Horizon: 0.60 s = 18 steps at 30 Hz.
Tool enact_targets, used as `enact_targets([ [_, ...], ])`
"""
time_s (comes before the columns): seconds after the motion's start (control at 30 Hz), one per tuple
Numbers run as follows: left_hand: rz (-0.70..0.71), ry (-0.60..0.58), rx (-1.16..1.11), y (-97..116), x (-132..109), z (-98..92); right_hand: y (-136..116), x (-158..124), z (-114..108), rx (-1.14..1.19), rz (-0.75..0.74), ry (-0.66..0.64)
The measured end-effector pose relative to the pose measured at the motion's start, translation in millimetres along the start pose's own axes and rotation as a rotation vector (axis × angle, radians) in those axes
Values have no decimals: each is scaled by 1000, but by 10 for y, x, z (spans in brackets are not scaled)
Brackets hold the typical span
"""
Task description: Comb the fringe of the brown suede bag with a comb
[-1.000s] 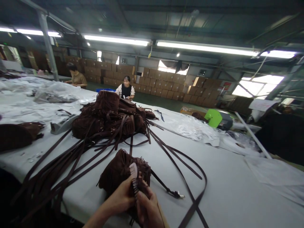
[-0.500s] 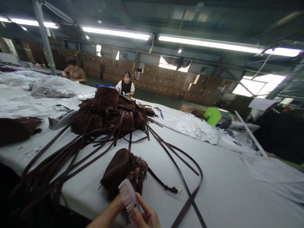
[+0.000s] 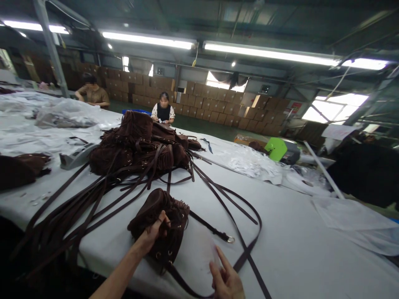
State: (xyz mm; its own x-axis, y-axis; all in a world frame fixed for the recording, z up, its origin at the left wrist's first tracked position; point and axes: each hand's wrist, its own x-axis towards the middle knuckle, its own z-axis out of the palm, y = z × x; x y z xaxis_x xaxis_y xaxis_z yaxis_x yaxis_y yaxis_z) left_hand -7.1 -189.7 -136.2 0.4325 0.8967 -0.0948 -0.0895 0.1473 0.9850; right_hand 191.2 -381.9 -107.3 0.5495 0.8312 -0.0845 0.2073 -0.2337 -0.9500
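Note:
A dark brown fringed bag point(image 3: 149, 211) with metal eyelets lies near the front edge of the table. My left hand point(image 3: 159, 226) is on its front, with fingers pinched on the bag's fringe or cord. To the right of the bag, my right hand point(image 3: 226, 276) holds a pale comb point(image 3: 214, 253), which is blurred. A strap point(image 3: 208, 224) with a metal ring runs from the bag's right side.
A heap of brown bags point(image 3: 137, 143) with long straps lies behind. Another brown bag point(image 3: 23, 168) is at far left. Clear plastic point(image 3: 67, 112) and a green machine point(image 3: 276, 149) are farther back. Two people sit beyond the table.
My right hand has moved right with the comb, away from the bag. My left hand, earlier mostly hidden behind the comb, now shows on the bag's front.

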Motion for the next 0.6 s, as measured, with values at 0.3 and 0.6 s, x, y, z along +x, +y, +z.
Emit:
enact_targets([
  [0.3,148,14,313,343,-205,-97,20,297,179,-542,-537,-3],
  [0.6,77,148,1407,15,-445,465,-100,214,260,-542,-529,-67],
])
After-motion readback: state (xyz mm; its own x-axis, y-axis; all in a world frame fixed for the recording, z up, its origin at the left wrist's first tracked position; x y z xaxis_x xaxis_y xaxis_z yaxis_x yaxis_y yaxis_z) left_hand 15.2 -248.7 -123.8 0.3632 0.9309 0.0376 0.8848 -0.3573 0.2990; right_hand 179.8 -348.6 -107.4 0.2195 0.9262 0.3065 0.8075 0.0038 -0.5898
